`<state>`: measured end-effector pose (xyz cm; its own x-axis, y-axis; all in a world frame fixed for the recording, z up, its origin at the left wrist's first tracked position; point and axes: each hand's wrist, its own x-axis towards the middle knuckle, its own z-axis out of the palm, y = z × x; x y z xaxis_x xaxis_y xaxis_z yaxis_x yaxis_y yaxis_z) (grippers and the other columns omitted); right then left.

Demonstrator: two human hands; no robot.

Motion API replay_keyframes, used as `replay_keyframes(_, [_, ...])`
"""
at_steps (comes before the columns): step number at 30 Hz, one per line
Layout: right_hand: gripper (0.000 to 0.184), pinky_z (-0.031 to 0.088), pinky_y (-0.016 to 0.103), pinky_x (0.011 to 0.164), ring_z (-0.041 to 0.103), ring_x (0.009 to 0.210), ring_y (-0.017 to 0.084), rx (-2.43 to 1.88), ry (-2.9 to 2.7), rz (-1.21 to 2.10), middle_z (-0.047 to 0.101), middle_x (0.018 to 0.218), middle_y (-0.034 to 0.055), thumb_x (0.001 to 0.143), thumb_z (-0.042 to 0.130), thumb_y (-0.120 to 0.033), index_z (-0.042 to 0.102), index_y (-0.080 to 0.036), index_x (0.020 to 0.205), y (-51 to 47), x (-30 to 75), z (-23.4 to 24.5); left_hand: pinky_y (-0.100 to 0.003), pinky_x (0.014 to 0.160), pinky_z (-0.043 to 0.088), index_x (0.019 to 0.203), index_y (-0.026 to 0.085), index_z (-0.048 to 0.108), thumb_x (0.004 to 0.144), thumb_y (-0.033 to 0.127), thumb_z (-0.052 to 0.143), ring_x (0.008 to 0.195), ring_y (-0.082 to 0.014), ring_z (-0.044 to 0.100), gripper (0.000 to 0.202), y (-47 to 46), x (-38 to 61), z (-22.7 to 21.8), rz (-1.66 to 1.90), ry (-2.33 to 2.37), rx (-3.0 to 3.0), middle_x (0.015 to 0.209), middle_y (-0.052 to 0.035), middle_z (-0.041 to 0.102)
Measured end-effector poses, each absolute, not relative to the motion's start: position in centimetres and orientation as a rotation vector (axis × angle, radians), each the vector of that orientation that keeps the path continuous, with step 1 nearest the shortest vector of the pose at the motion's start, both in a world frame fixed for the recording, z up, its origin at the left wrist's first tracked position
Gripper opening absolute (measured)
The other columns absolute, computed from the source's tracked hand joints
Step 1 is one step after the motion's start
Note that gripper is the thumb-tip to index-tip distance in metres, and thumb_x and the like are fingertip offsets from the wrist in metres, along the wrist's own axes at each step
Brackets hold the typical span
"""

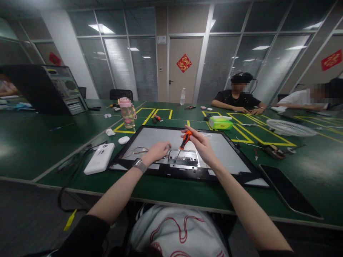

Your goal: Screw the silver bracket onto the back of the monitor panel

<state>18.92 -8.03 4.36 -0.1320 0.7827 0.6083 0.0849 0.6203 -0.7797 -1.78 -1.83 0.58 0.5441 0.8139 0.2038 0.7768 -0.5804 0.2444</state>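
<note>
A flat display panel [227, 150] with a black frame lies on the table, its grey-white back facing up. At its near middle edge sits a metal bracket [184, 165] with a dark strip and small parts. My right hand [201, 144] holds a screwdriver [185, 140] with an orange and black handle, fingertips round the handle's top. The shaft slants down to the bracket's left part. My left hand [157, 152] is at the bracket's left end, fingers curled and close together; what they pinch, if anything, is hidden. Thin wires [134, 151] lie left of it.
Left of the panel are a white power bank-like block [99, 159], a white oval case [123, 140] and a pink-lided bottle [128, 112]. A dark phone-like slab [289, 189] lies right. Beyond are a green tissue pack [220, 122], a computer case [45, 89] and two people.
</note>
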Motion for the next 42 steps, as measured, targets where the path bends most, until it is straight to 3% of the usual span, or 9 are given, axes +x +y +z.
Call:
replay_keyframes(3, [0.03,0.049,0.036,0.085,0.062,0.085,0.018,-0.79,-1.576,0.582,0.066,0.093,0.0043,0.085,0.061,-0.033,0.067,-0.025,0.113,-8.1,18.8,4.3,-0.031,0.082,0.048,0.108,0.019,0.064,0.089,0.022,0.041,0.089,-0.0222,0.065,0.03,-1.9,-1.8,0.7,0.449,1.365,2.646,0.095,-0.0083,0.071])
replay_keyframes(6, [0.028,0.048,0.037,0.087,0.06,0.084,0.018,-0.84,-1.578,0.406,0.064,0.094,0.0043,0.083,0.063,-0.033,0.069,-0.026,0.109,-8.1,18.6,4.2,-0.031,0.084,0.047,0.108,0.019,0.063,0.089,0.022,0.04,0.092,-0.0222,0.065,0.03,-1.9,-1.8,0.6,0.463,1.36,2.64,0.097,-0.0083,0.071])
replay_keyframes(11, [0.034,0.047,0.039,0.092,0.062,0.092,0.019,-0.741,-1.652,0.629,0.066,0.101,0.0048,0.09,0.052,-0.036,0.062,-0.026,0.121,-8.5,18.6,4.6,-0.032,0.084,0.047,0.107,0.019,0.064,0.088,0.022,0.04,0.092,-0.0226,0.065,0.03,-1.6,-1.8,0.3,0.479,1.343,2.645,0.097,-0.0089,0.071])
replay_keyframes(16, [0.022,0.051,0.031,0.077,0.06,0.081,0.017,-0.78,-1.505,0.628,0.063,0.093,0.0033,0.076,0.071,-0.037,0.069,-0.024,0.094,-8.4,18.4,4.5,-0.031,0.083,0.048,0.108,0.019,0.064,0.089,0.023,0.04,0.089,-0.0219,0.065,0.031,-1.6,-1.8,0.2,0.488,1.352,2.639,0.096,-0.0083,0.071])
replay_keyframes(19, [0.018,0.049,0.029,0.073,0.058,0.076,0.015,-0.756,-1.413,0.724,0.062,0.084,0.0009,0.075,0.071,-0.038,0.068,-0.023,0.085,-8.0,18.3,3.9,-0.031,0.082,0.048,0.108,0.019,0.063,0.089,0.023,0.04,0.088,-0.0217,0.065,0.03,-1.5,-1.8,0.1,0.488,1.344,2.643,0.095,-0.0084,0.071])
replay_keyframes(23, [0.021,0.048,0.03,0.075,0.058,0.071,0.014,-0.698,-1.394,0.9,0.062,0.075,-0.0015,0.08,0.067,-0.039,0.069,-0.024,0.096,-7.8,18.3,3.7,-0.031,0.082,0.048,0.108,0.019,0.064,0.089,0.023,0.04,0.089,-0.0219,0.065,0.03,-1.5,-1.9,0.1,0.488,1.346,2.651,0.095,-0.0084,0.071])
replay_keyframes(29, [0.025,0.046,0.035,0.089,0.061,0.094,0.018,-0.599,-1.419,0.967,0.068,0.098,0.0034,0.087,0.059,-0.04,0.068,-0.027,0.105,-8.1,18.4,4.1,-0.032,0.083,0.048,0.108,0.019,0.064,0.089,0.024,0.04,0.091,-0.0227,0.065,0.03,-1.4,-1.9,0.0,0.482,1.342,2.667,0.098,-0.009,0.071])
replay_keyframes(34, [0.021,0.048,0.033,0.084,0.061,0.083,0.016,-0.686,-1.463,0.884,0.068,0.092,0.0012,0.081,0.068,-0.037,0.069,-0.026,0.099,-7.8,18.7,3.8,-0.031,0.084,0.048,0.108,0.019,0.064,0.089,0.023,0.041,0.092,-0.0222,0.065,0.03,-1.3,-1.9,-0.1,0.488,1.339,2.658,0.098,-0.0084,0.071])
replay_keyframes(42, [0.033,0.043,0.041,0.099,0.062,0.105,0.022,-0.668,-1.614,0.819,0.07,0.107,0.0059,0.09,0.055,-0.038,0.063,-0.026,0.12,-8.8,19.1,5.1,-0.031,0.085,0.047,0.108,0.019,0.064,0.088,0.021,0.04,0.093,-0.0216,0.064,0.031,-1.5,-1.9,0.1,0.487,1.332,2.666,0.1,-0.0083,0.07])
